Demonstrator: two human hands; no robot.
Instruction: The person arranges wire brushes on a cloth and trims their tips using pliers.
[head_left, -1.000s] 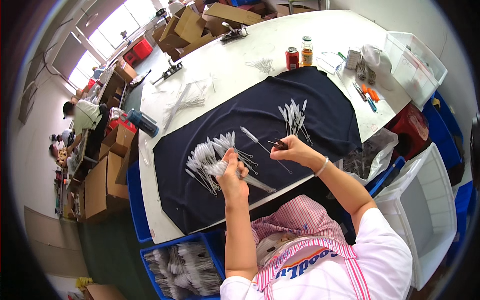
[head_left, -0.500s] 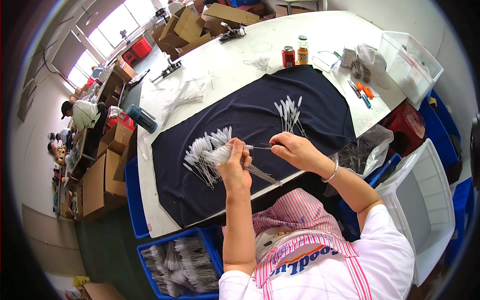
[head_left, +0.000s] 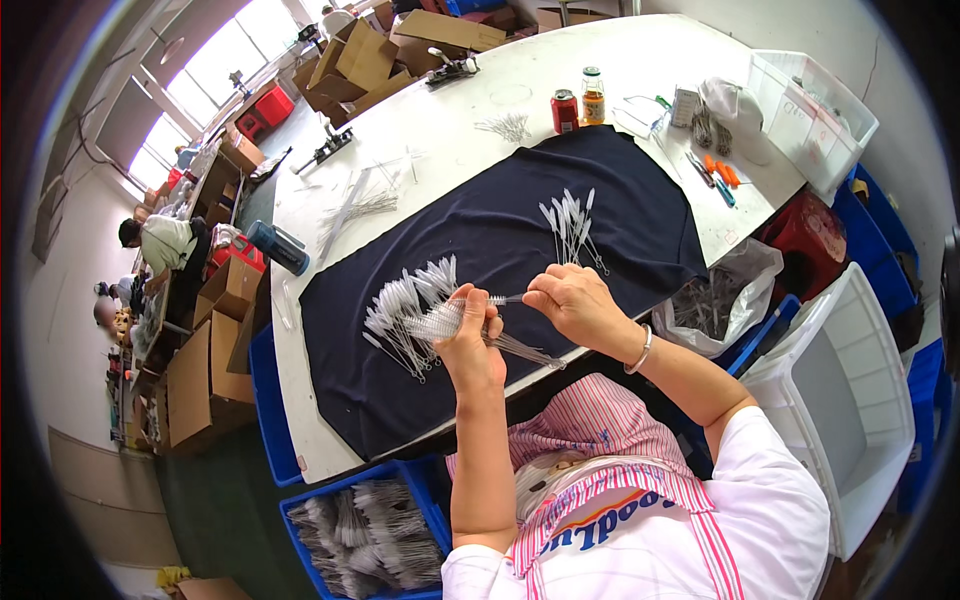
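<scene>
My left hand (head_left: 472, 345) is closed around a bundle of thin wire brushes (head_left: 432, 325), their white bristles toward the left and bare wire stems out to the right. One brush sticks out past the thumb. My right hand (head_left: 578, 305) pinches the thin end of that brush, close to the left fingers; its fingertips partly hide the end. Beside the left hand, a pile of similar brushes (head_left: 395, 305) lies on the dark cloth (head_left: 480, 225). A smaller fan of brushes (head_left: 568, 222) rests beyond the right hand.
On the white table (head_left: 440, 120) stand a red can (head_left: 564, 111) and a glass bottle (head_left: 593, 97), with orange-handled tools (head_left: 720, 171) farther right. A blue crate (head_left: 440, 505) of brushes sits below the near edge. White bin (head_left: 850, 400) at right; dark bottle (head_left: 278, 247) at left.
My right hand has come slightly left, closer to the left hand, and its fingers have turned around the brush end. The left hand keeps its grip on the bundle. The view has shifted slightly.
</scene>
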